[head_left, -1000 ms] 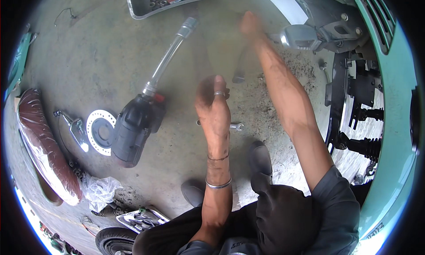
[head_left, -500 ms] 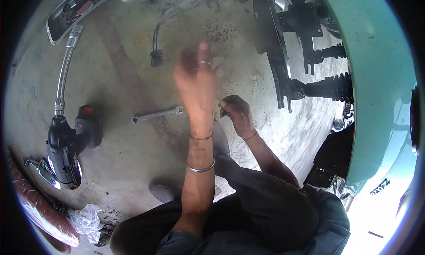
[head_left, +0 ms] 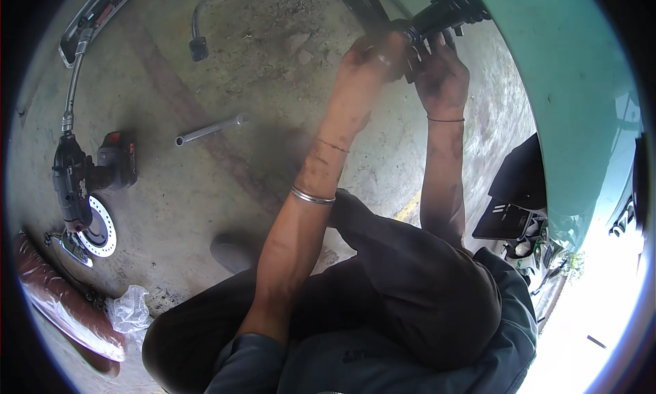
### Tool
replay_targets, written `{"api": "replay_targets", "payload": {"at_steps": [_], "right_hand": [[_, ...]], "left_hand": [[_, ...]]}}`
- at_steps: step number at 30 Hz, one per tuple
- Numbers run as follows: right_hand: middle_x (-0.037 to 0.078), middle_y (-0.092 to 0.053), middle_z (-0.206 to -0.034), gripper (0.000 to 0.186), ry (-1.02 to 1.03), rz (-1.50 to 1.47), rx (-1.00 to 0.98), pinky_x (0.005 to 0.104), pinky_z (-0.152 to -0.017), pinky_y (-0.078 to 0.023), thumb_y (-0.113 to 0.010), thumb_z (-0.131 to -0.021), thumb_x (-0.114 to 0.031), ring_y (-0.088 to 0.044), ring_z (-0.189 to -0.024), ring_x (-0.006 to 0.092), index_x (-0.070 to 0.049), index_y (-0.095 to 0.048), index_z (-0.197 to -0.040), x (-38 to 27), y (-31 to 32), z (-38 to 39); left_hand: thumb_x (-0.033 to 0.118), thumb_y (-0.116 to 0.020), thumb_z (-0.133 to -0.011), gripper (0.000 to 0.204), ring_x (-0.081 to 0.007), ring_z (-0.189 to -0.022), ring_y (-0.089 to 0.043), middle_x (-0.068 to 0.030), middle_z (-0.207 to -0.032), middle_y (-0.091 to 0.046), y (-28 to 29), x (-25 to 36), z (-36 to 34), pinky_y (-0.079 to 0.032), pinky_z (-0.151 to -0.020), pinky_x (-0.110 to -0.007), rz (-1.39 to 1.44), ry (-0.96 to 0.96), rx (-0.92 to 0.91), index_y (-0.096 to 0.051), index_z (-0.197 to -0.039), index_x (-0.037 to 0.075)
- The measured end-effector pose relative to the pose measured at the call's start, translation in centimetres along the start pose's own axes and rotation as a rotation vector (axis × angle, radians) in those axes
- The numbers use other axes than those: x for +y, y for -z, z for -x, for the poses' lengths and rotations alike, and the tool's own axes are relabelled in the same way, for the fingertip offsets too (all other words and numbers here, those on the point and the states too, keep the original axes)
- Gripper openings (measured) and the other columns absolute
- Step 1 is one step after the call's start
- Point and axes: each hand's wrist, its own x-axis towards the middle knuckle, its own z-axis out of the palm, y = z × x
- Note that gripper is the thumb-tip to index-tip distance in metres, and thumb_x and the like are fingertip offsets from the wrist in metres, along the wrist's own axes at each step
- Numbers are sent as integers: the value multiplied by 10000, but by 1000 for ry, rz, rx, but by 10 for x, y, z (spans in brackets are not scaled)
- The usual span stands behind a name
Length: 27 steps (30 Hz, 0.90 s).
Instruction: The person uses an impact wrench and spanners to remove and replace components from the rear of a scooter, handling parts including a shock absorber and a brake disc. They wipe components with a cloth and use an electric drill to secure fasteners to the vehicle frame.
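Note:
Both my hands reach up to a black ribbed shock absorber [head_left: 447, 10] under the teal scooter body [head_left: 560, 86]. My left hand [head_left: 372, 56] is blurred and closed around the lower end of the black part. My right hand [head_left: 441, 73], greasy, grips the same part from below, fingers wrapped on it. A metal bangle sits on my left forearm. I squat on the concrete floor [head_left: 225, 168] with my knees drawn up.
A long socket wrench [head_left: 208, 129] lies on the floor to the left. Farther left are a black and red cordless impact driver [head_left: 85, 175], a brake disc [head_left: 102, 233], a brown seat [head_left: 58, 305], a crumpled plastic bag [head_left: 130, 308], a tool tray [head_left: 96, 15] and a black cable [head_left: 197, 35].
My view swung toward the scooter. Both hands rose from the floor area to the black part under the body, and the left hand closed on it.

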Motion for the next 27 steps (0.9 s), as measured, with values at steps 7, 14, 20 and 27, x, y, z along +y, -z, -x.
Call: {"api": "replay_targets", "payload": {"at_steps": [7,14,20,27], "right_hand": [[66,-567,-1262,406,-85,-72,-73,395,-1057,-370,-570,-914,-166,-503,-1195,246,-47,-506,-1297,8,-5,-3],[58,-566,-1261,395,-63,10,-114,380,-1033,-384,-563,-957,-228,-499,-1198,238,-62,-505,-1310,5,5,-1],[54,-571,-1236,414,-7,149,-115,390,-999,-402,-598,-937,-225,-509,-1173,228,-57,-504,-1303,7,2,-11],[63,-578,-1188,418,-14,204,-171,390,-948,-409,-604,-930,-233,-518,-1147,211,-53,-495,-1292,2,1,-14]], "left_hand": [[514,-638,-894,618,-200,-1063,-579,-89,-1151,-627,0,0,-1,-460,-953,-411,-19,1,-5,-567,-1203,-16],[523,-613,-905,629,-219,-1093,-572,-98,-1162,-618,2,0,0,-462,-966,-405,-82,-13,-35,-558,-1216,-21],[518,-604,-915,635,-216,-1094,-568,-102,-1167,-618,4,0,-3,-464,-961,-410,-71,2,-25,-551,-1230,-30],[493,-615,-919,621,-177,-1047,-582,-85,-1123,-636,1,2,-1,-500,-918,-381,-78,-13,-5,-550,-1234,-38]]}}
